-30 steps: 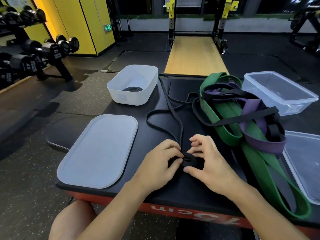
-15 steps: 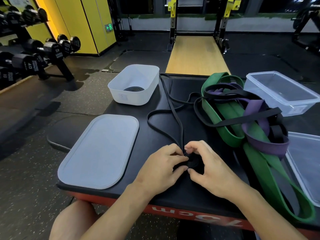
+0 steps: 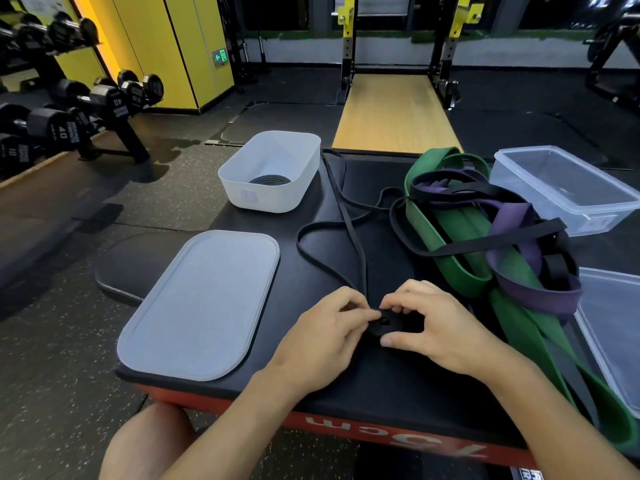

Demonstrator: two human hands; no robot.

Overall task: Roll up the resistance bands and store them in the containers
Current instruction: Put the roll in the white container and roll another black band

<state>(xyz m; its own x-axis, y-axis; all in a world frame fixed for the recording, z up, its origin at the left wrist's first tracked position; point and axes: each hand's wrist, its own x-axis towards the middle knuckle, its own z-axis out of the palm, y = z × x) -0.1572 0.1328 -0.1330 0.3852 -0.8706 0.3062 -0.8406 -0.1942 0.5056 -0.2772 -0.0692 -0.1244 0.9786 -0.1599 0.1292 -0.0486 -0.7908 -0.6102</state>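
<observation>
Black band is the one being worked; its near end is wound into a small flat coil lying on the black table top; the loose rest runs away from the coil in a long loop toward the far edge, passing just beside the white tub.

I read this as the rolling step, and early in it, since far more band lies loose than is wound.

The left hand has its fingers curled and pinches the coil at its left side, where the loose strand leaves it; the right hand curls round the coil from the right, thumb at the near edge and fingertips on top.

One rolled band already sits in the white tub; a pale lid lies flat on the table near the left hand.

A tangle of green band, purple band and more black ones waits to the right, just beside a clear box; another clear box shows partly at the right edge.

Next, as I judge it, the coil wants turning while the loose strand feeds in flat; that calls for a firm pinch, or the springy rubber may unwind; the far loop could also snag on the tangle as it is drawn in.
</observation>
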